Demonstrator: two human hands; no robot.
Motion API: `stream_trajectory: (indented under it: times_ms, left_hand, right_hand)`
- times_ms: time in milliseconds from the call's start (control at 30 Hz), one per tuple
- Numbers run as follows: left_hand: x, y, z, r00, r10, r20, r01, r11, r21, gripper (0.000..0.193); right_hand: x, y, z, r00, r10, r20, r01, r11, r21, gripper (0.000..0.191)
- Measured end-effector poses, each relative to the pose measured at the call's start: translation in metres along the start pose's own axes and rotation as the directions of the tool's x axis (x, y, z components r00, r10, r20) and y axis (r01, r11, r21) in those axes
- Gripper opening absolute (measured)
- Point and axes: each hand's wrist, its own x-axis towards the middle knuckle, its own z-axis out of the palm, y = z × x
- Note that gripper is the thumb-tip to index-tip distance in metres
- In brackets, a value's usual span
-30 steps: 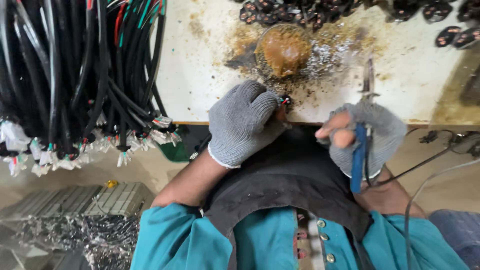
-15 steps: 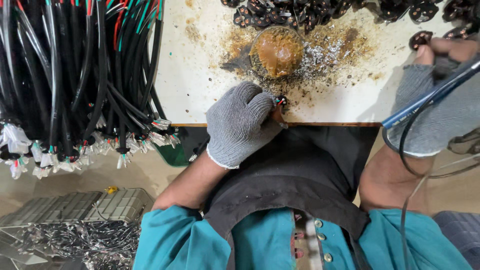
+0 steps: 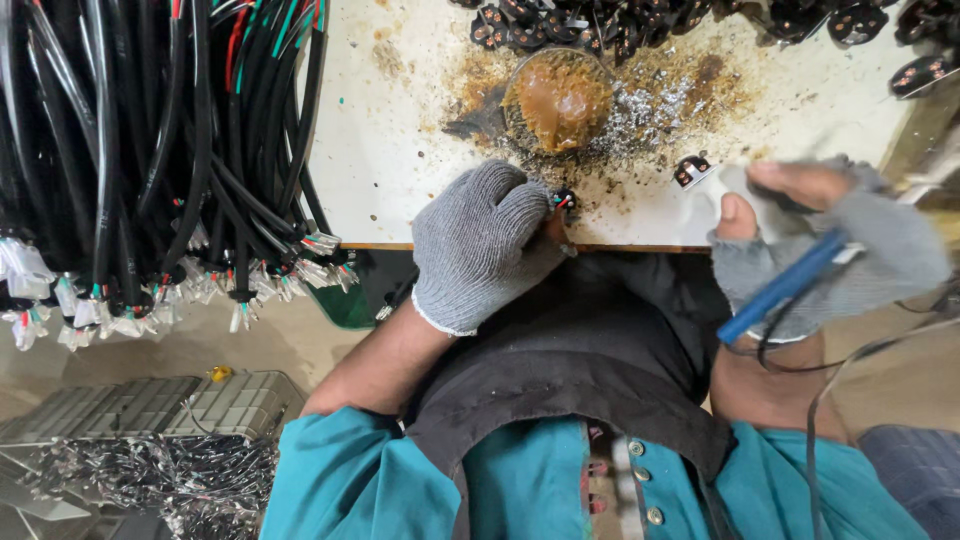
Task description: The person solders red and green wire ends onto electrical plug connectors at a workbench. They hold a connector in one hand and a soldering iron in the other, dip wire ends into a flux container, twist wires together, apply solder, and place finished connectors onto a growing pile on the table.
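Note:
My left hand (image 3: 485,240), in a grey knit glove, is closed at the table's front edge around a small black plug part (image 3: 563,201) with coloured wire ends showing. My right hand (image 3: 830,245), in a fingerless grey glove, grips a blue-handled tool (image 3: 785,287) with a thin cord trailing down, and its bare fingertips pinch something white, blurred by motion. A small black plug piece (image 3: 692,171) lies on the table just left of that hand. A round dish of brown paste (image 3: 557,98) sits beyond both hands, ringed by brown stains and metal flecks.
A thick bundle of black cables (image 3: 150,150) with stripped coloured ends hangs over the white table (image 3: 400,150) at left. Several black plug parts (image 3: 620,25) lie along the far edge. A grey crate (image 3: 150,405) and wire scraps (image 3: 160,480) sit on the floor at lower left.
My right hand went out to the far right with the blue-handled tool and has come back toward the table edge with something white in its fingertips. The left hand has stayed put.

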Motion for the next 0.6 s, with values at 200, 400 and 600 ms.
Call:
stream_trajectory:
  times_ms: [200,400,600]
  left_hand:
    - [-0.001,-0.001,0.000,0.999,-0.005,0.034,0.004,1.000,0.008,0.023]
    - [-0.002,-0.002,-0.001,0.999,0.004,0.054,-0.005,0.999,0.032,0.023]
    - [-0.002,-0.002,0.002,1.000,0.003,0.021,-0.003,1.000,0.026,0.021]
  right_hand:
    - [0.007,-0.006,-0.001,0.994,0.100,0.044,-0.105,0.987,0.124,0.031]
    - [0.020,-0.012,-0.006,0.994,-0.027,0.103,0.013,0.990,0.139,0.018]
    - [0.021,-0.023,-0.002,0.994,0.050,0.095,-0.071,0.970,0.232,0.010]
